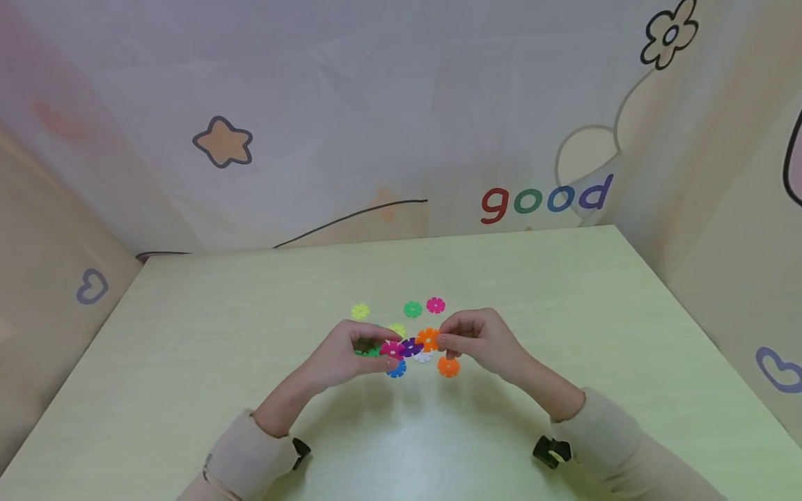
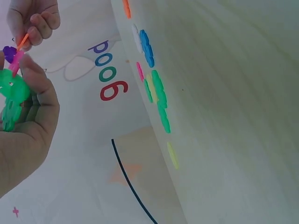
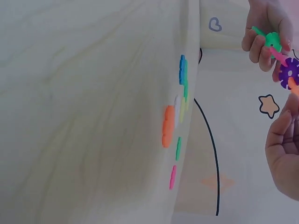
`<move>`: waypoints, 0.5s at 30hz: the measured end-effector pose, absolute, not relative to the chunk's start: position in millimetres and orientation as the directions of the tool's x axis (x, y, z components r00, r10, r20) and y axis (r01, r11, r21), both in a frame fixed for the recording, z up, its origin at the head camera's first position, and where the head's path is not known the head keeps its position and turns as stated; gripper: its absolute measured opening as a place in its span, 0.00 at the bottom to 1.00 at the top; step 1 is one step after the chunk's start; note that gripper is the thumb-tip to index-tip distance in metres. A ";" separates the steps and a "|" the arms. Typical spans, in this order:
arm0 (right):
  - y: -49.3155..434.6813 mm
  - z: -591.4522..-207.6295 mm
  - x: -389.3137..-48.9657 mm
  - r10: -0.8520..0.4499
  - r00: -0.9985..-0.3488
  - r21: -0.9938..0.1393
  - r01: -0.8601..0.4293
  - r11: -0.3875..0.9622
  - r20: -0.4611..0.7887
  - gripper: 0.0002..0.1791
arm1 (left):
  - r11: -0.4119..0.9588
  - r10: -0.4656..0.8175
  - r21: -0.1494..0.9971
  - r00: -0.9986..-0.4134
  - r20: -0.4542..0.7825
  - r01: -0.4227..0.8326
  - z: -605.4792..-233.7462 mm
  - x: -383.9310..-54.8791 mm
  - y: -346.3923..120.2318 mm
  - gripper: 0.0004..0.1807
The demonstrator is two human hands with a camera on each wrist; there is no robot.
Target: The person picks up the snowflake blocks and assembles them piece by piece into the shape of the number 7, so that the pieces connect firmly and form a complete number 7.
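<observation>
And here it is, up between my hands above the table (image 1: 188,362): a chain (image 1: 411,347) of flat, plastic-looking discs, round, notched like little flowers, slotted edge into edge. Purple disc (image 3: 289,73) in the middle, with a small hole at its centre; pink disc (image 1: 392,349) on one side, orange disc (image 1: 428,339) on the other, and beyond the pink, green discs (image 2: 15,88) against my palm. The tabletop is pale, smooth, faintly grained; loose discs lie flat below, pink (image 1: 436,305), orange (image 1: 448,367) and blue (image 1: 397,369) among them. Behind hangs a creased, printed backdrop (image 1: 313,139).

Now the fingers! My left hand (image 1: 351,355) grips the pink disc, thumb below and forefinger above, parted just enough to take it in. My right hand (image 1: 482,342) pinches the orange disc at its outer edge, thumb and forefinger nearly together, the other fingers curled.
</observation>
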State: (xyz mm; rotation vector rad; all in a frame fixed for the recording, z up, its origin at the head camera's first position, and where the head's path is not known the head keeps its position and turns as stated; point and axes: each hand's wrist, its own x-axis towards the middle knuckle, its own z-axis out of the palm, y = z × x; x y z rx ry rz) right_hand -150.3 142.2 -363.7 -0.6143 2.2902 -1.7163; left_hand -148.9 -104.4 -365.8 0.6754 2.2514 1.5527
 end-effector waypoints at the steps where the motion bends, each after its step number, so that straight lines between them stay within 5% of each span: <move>1: 141.8 -364.3 -150.7 -0.450 -0.891 -0.956 -0.183 0.231 0.062 0.09 | 0.298 0.555 0.934 -0.832 -0.004 0.195 -366.2 -149.5 -104.2 0.18; 15: 134.7 -370.5 -151.1 -0.458 -0.888 -0.977 -0.066 0.201 -0.034 0.09 | 0.320 0.648 0.927 -0.759 -0.063 0.196 -370.9 -154.8 -101.0 0.17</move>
